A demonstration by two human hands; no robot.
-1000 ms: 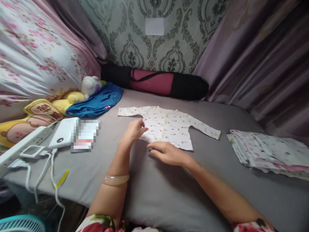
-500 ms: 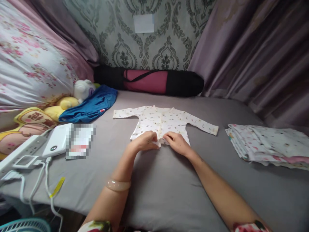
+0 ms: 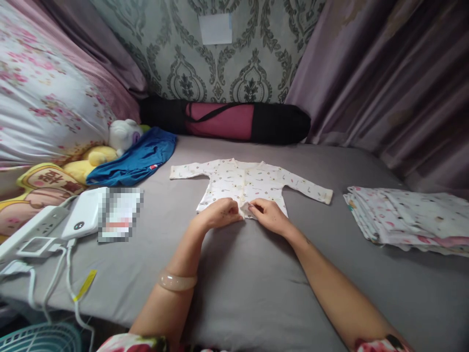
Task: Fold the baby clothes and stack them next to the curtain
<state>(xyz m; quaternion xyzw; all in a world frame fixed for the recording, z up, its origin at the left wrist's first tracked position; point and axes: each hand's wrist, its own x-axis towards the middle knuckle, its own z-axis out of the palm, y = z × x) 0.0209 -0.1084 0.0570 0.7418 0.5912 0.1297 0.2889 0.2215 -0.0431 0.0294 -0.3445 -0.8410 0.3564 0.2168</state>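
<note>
A small white long-sleeved baby shirt with a scattered print lies spread on the grey sheet, its sleeves stretched out to both sides. At the bottom of its front opening, my left hand is closed on the hem, just left of the middle. My right hand pinches the front edge a little to the right, lifting a small flap of cloth between the hands. The fingertips partly cover the hem there. A pale bangle circles my left forearm.
Folded printed cloths lie at the right. On the left are a blue cloth, plush toys, a white power bank, a power strip and cables. A black-and-maroon long bag lies along the wall.
My right hand has raised the front edge of the shirt slightly, so a small flap now stands up. My left hand stays nearly in place. The view has shifted slightly.
</note>
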